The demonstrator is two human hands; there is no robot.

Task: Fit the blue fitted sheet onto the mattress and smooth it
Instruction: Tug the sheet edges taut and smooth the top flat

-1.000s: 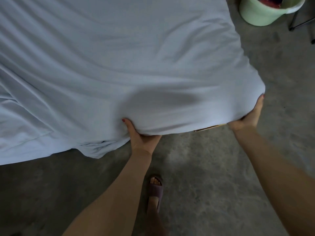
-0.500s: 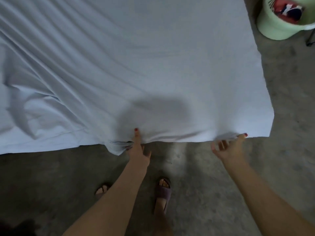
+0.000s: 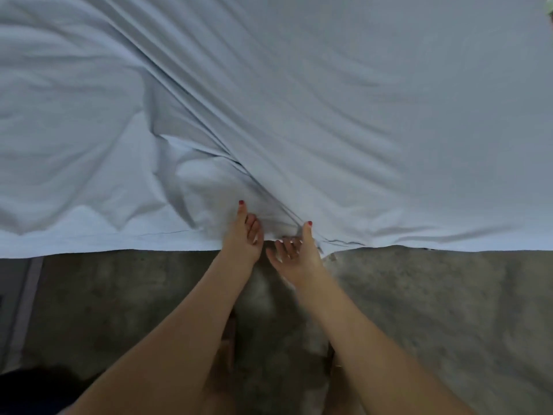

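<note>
While you stood at bed's near side, bare concrete floor [image 3: 419, 310] lay open around your feet, room both ways along hem. Left hand [image 3: 242, 238] gripped blue fitted sheet [image 3: 329, 115] at its near edge, thumb up on fabric, fingers curled under. Right hand [image 3: 294, 254] sat just beside it, thumb on fold, fingers spread loose, grip uncertain. Half second earlier, hands were well apart; right had shifted leftward. Sheet covered mattress, diagonal creases running far-left from hands.
</note>
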